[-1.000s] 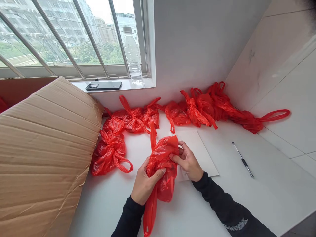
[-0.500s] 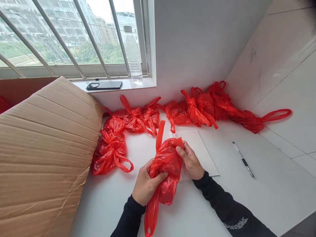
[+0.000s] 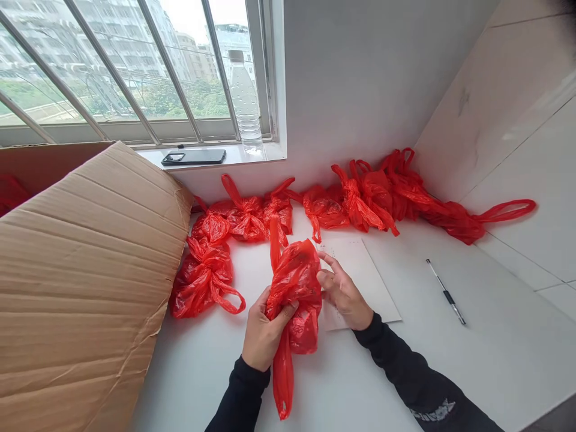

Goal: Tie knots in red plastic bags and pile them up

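A red plastic bag [image 3: 299, 279] is held up over the white tabletop, one handle pointing up and another hanging down. My left hand [image 3: 265, 330] grips it from the left, thumb pressed across its front. What the bag contains cannot be made out through the crumpled film. My right hand [image 3: 344, 294] is at the bag's right edge with its fingers apart; whether the fingertips touch the film is hard to see. Beneath the right hand lies a white sheet of paper [image 3: 371, 285] with small writing, partly covered by the hand and bag.
Knotted red bags [image 3: 204, 282] line the left and back of the table [image 3: 351, 378], with a heap [image 3: 382, 192] towards the right corner. A pen [image 3: 445, 292] lies at right. A cardboard box [image 3: 90, 288] stands left. The windowsill holds a phone [image 3: 193, 157] and a water bottle [image 3: 246, 108].
My right hand has loosened its pinch on the bag's right edge, and its fingers have spread. The bag has shifted slightly left and upward in my left hand.
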